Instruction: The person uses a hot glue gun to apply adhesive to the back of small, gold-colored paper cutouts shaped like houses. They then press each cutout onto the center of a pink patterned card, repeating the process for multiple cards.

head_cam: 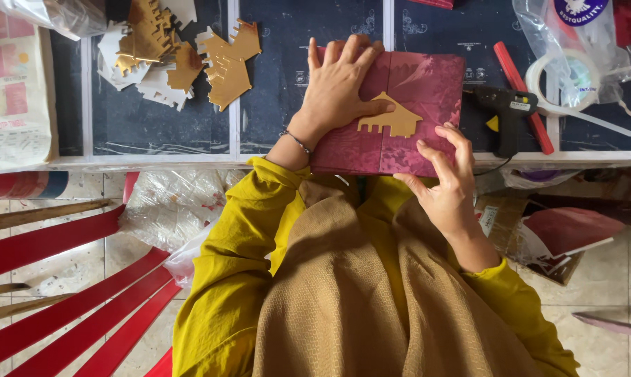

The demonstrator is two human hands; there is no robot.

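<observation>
Pressing gold house-shaped cutout (392, 120) onto maroon box (420, 84), tabletop (189, 160) near edge.
My left hand (340, 87) lies flat and open; right hand (446, 178) fingers spread, tips steadying the box; next, firm even pressure.

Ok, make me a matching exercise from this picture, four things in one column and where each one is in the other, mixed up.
Things:
1. gold house cutout
2. glue gun
3. pile of gold cutouts
4. red strips

Places:
A. down on the floor at the lower left
B. on the maroon box, between the left hand and the right hand
C. on the table, just right of the maroon box
D. on the table at the upper left

Pairs: 1-B, 2-C, 3-D, 4-A
</observation>
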